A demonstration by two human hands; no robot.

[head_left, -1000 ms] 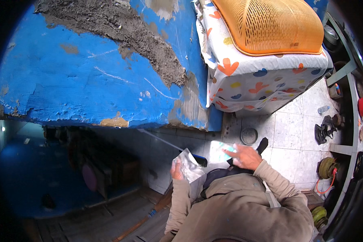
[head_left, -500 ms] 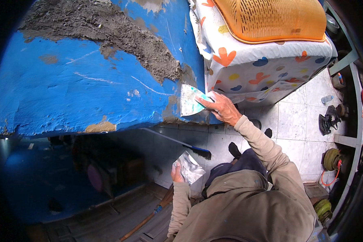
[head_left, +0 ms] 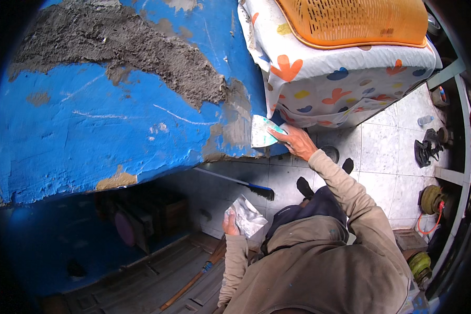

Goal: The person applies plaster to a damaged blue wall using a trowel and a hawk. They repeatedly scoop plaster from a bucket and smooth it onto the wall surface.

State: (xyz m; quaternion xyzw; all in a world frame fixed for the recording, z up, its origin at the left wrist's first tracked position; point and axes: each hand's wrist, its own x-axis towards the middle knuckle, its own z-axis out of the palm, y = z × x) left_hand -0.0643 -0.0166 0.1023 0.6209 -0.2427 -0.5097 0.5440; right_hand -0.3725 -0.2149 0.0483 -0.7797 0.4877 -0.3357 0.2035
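Note:
My right hand [head_left: 297, 141] grips a flat trowel blade [head_left: 262, 132] smeared with pale filler and presses it against the lower right edge of the blue wall [head_left: 104, 131]. That spot sits beside a grey patch of bare plaster [head_left: 235, 118]. My left hand [head_left: 230, 225] is held low near my chest and holds a flat plate [head_left: 246, 215] loaded with pale filler. Large rough grey patches [head_left: 115, 47] cover the upper part of the wall.
An orange plastic basket [head_left: 350, 21] rests on a box draped in a white cloth with coloured flowers [head_left: 340, 78]. A long-handled brush [head_left: 235, 180] lies on the tiled floor [head_left: 387, 152]. Tools and a yellow reel [head_left: 433, 198] line the right side.
My right hand rose from beside the plate up to the wall and now holds the trowel against its lower edge. My left hand with the plate stayed low.

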